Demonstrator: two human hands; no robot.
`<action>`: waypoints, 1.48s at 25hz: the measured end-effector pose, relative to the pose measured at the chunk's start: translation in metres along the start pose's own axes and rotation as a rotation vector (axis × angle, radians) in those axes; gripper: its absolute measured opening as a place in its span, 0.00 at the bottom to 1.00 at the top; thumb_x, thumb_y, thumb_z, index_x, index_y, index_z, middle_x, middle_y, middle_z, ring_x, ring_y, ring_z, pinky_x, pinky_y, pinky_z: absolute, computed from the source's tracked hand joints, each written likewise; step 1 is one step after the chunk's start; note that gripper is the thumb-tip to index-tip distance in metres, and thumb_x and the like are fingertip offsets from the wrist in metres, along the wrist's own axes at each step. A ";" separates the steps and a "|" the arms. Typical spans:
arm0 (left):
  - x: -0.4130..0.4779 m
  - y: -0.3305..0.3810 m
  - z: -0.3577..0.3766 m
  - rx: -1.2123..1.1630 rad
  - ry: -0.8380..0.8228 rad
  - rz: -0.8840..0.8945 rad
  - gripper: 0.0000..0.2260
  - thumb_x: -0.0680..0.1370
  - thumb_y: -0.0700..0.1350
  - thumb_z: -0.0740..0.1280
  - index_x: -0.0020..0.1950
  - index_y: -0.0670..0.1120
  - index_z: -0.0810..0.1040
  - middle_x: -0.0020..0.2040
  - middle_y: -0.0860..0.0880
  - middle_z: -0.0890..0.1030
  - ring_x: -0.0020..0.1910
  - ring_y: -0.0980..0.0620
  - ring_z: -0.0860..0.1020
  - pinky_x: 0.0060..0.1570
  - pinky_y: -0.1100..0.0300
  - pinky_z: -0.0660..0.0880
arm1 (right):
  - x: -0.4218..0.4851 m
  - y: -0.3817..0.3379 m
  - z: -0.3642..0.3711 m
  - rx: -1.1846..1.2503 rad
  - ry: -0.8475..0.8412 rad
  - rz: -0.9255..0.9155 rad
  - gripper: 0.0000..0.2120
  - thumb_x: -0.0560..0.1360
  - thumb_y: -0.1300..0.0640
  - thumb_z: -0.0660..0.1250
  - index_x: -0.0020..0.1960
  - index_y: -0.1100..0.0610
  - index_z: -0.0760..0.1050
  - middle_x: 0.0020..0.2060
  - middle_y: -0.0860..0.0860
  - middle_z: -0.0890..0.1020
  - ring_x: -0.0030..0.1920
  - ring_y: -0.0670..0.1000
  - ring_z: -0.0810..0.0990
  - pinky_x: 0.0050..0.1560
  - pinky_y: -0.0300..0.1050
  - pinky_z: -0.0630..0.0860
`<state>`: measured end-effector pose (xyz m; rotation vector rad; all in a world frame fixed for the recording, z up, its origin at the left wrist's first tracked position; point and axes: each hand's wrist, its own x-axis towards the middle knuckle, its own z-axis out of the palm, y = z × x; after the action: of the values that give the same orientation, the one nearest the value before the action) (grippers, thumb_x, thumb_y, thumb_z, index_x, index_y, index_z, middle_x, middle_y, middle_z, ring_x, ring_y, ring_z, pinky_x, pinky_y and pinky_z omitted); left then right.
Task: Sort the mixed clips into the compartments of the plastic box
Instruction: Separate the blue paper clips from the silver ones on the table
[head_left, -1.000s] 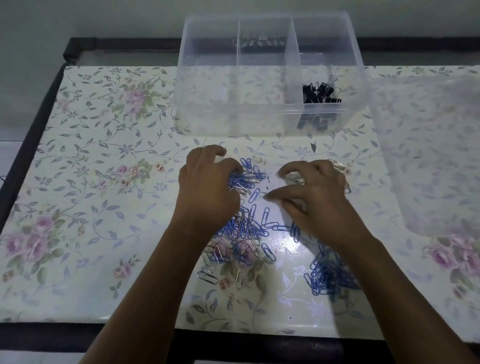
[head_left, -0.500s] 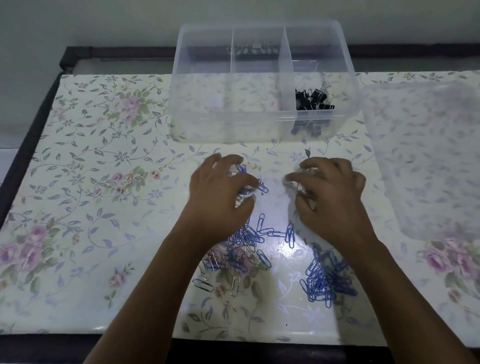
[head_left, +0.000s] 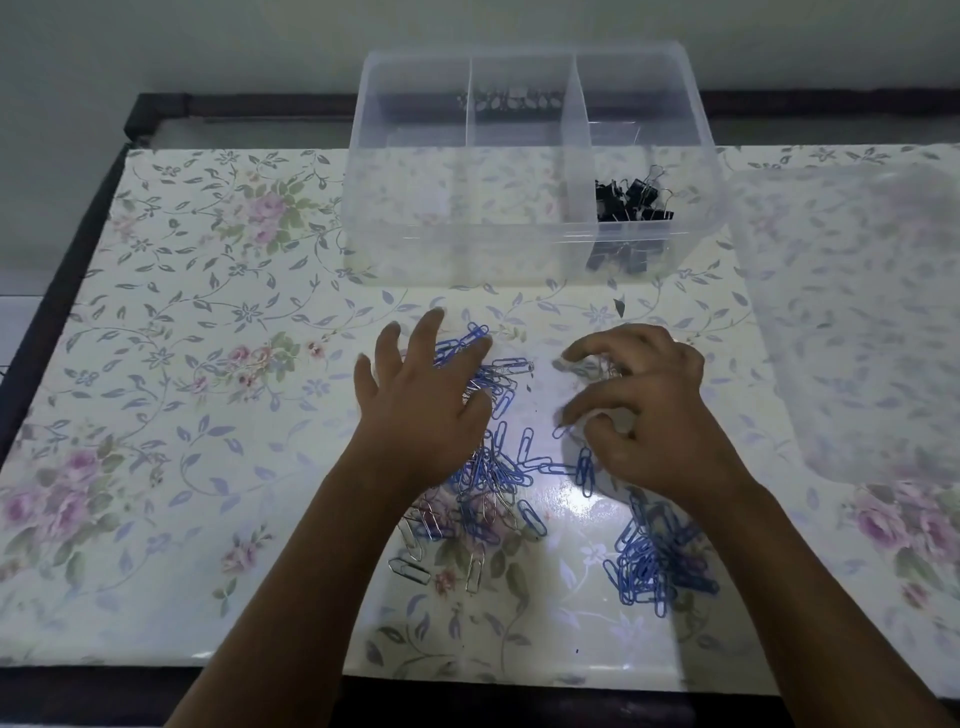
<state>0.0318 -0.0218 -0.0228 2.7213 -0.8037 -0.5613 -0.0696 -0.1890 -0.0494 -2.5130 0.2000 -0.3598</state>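
On the table, left hand splayed over blue clips, right hand curled, grasp unclear.

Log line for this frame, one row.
left hand spread on blue clips | right hand curled over silver clips, grip unclear | box: black binder clips in right compartment
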 end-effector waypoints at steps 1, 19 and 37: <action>0.000 0.001 -0.001 -0.016 0.019 0.012 0.26 0.72 0.56 0.49 0.71 0.59 0.61 0.77 0.51 0.48 0.75 0.45 0.44 0.71 0.43 0.43 | 0.000 0.000 0.001 -0.016 0.008 0.005 0.16 0.63 0.56 0.58 0.40 0.48 0.83 0.52 0.47 0.79 0.56 0.48 0.68 0.52 0.46 0.53; 0.006 -0.004 -0.002 -0.110 0.160 -0.043 0.20 0.72 0.56 0.57 0.62 0.53 0.74 0.73 0.47 0.61 0.73 0.45 0.53 0.69 0.48 0.53 | 0.000 -0.008 0.011 -0.319 0.100 0.051 0.21 0.66 0.55 0.55 0.54 0.53 0.79 0.60 0.57 0.75 0.59 0.55 0.65 0.55 0.52 0.58; 0.003 0.001 -0.001 0.010 0.055 -0.003 0.29 0.73 0.51 0.67 0.72 0.58 0.59 0.77 0.50 0.45 0.75 0.43 0.46 0.71 0.42 0.48 | 0.003 -0.023 0.015 -0.046 0.065 -0.029 0.11 0.61 0.56 0.58 0.33 0.53 0.80 0.48 0.53 0.77 0.52 0.51 0.70 0.49 0.42 0.53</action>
<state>0.0336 -0.0241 -0.0227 2.7348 -0.7912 -0.4824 -0.0612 -0.1631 -0.0473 -2.5542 0.2002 -0.4535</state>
